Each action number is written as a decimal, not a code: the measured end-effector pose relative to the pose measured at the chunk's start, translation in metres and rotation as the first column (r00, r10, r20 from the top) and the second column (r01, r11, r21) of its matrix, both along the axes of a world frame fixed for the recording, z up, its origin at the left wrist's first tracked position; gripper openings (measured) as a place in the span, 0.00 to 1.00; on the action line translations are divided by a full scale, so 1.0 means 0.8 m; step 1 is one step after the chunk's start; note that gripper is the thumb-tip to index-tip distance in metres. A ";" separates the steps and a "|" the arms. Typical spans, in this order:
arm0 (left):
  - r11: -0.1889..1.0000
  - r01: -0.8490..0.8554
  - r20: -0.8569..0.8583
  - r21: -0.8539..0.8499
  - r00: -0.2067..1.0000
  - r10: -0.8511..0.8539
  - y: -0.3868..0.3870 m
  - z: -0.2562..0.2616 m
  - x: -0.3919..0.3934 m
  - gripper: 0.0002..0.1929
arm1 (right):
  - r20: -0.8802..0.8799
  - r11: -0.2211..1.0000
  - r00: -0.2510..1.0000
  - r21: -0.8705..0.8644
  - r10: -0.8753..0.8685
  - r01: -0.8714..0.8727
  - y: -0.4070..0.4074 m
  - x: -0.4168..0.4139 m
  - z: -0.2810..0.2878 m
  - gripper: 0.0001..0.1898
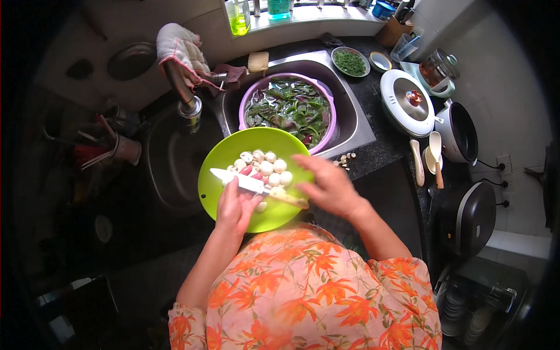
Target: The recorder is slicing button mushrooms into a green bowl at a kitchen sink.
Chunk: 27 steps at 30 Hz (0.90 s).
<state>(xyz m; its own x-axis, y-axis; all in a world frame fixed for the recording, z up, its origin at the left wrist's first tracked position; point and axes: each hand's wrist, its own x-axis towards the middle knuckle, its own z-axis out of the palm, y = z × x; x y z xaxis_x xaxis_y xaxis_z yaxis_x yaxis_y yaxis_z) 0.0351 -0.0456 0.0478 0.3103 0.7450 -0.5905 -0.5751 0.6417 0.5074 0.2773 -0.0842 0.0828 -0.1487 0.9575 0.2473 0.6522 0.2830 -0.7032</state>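
Note:
My left hand (234,206) grips a knife (245,182) by its white blade, thumb on top and fingertips beneath. Its pale handle (288,199) points right, towards my right hand. Below is a green plate or shallow basin (258,223), tilted against my body, with several white button mushrooms (280,165) in it. My right hand (330,186) is blurred over the right rim, fingers spread, with nothing visible in it. Beyond the green rim, a purple basin (332,109) of leafy greens in water (286,105) sits in the metal sink.
Cut mushroom stems (344,161) lie on the dark counter. To the right are a plate of chopped greens (350,62), a lidded white pan (407,103), a pot (457,131), utensils and a rice cooker (472,218). A cloth-wrapped faucet (181,85) overhangs the left sink basin (175,162).

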 end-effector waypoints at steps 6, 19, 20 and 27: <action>0.962 0.158 -0.090 0.223 0.986 -0.141 0.028 0.037 0.014 0.25 | 0.223 0.999 0.974 0.029 0.024 -0.031 0.017 -0.066 -0.008 0.28; 0.192 0.972 -0.973 0.137 0.096 0.211 -0.009 -0.061 0.039 0.15 | -0.170 0.963 0.970 -0.238 -0.172 0.129 -0.009 -0.016 -0.017 0.17; 0.198 0.967 -0.967 0.158 0.111 0.229 -0.011 -0.066 0.039 0.13 | -0.173 0.961 0.968 -0.240 -0.184 0.140 -0.012 -0.015 -0.018 0.17; 0.430 0.828 -0.893 0.360 0.440 -0.100 0.008 -0.089 0.004 0.10 | -0.242 0.946 0.950 -0.300 -0.198 0.120 -0.027 -0.004 -0.028 0.20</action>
<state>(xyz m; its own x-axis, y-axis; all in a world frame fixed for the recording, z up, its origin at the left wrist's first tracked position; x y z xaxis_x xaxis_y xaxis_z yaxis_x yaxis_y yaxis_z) 0.0381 -0.0388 -0.0231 0.5482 0.8189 -0.1698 0.4551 -0.1217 0.8821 0.2740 -0.1057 0.0601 0.0452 0.9987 -0.0234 0.4507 -0.0413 -0.8917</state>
